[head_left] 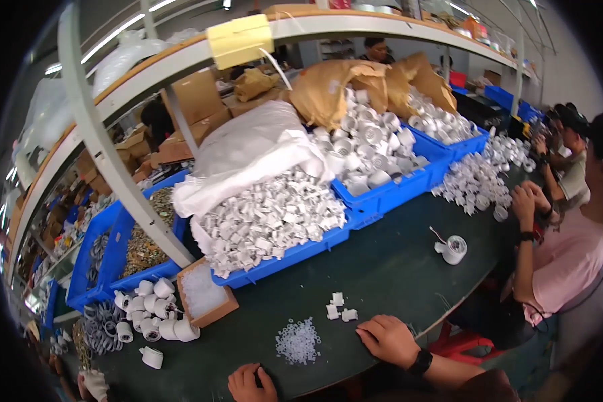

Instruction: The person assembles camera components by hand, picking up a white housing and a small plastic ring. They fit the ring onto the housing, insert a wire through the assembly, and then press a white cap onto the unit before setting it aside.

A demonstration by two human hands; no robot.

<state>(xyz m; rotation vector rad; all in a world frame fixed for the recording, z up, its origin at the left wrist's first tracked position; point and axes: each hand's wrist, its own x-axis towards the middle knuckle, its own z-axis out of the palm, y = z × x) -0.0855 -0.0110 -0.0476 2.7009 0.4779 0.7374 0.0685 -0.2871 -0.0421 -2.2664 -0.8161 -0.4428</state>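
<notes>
My left hand (252,384) rests at the near edge of the dark green table, fingers loosely curled, thumb apart, with nothing visible in it. My right hand (390,340), a black band on its wrist, lies palm down on the tabletop with fingers apart and holds nothing visible. Just left of its fingertips sit several small white plastic blocks (333,311). Between my hands is a pile of small translucent rings (297,342), touched by neither hand. Farther right, a round white fitting (454,250) with a short wire stands alone.
Blue bins of white clips (268,221) and white cups (368,144) line the far side. A small cardboard box (216,305) stands beside assembled white fittings (155,308) and grey rings (102,328) at left. Co-workers sit at right, one in a pink shirt (563,261), near clear parts (474,184).
</notes>
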